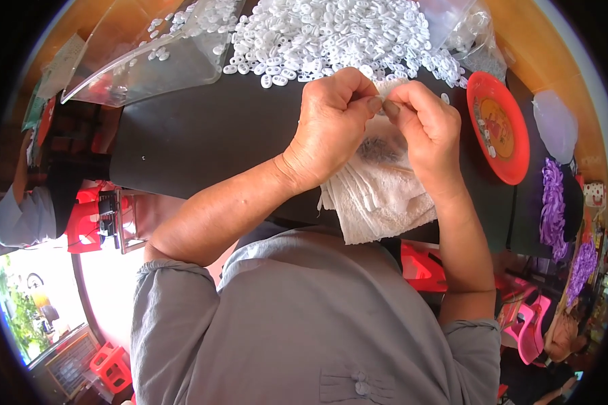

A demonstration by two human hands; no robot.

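Note:
My left hand (324, 131) and my right hand (431, 131) meet above the black table, thumbs and forefingers pinched close together. Whatever sits between their fingertips is too small to make out. Beneath them lies a folded white cloth (382, 212), its lower end hanging over the table's near edge. On the cloth, partly behind my hands, is a small heap of thin dark grey pieces (380, 150). Just beyond my fingers spreads a large pile of small white oval plastic pieces with holes (331, 34).
A clear plastic bin (162, 79) lies tilted at the far left, with white pieces inside. To the right stands a red plate (518, 152) holding a few white pieces. Clear plastic bags (476, 37) rest at the far right. Purple strips (552, 209) hang at the right.

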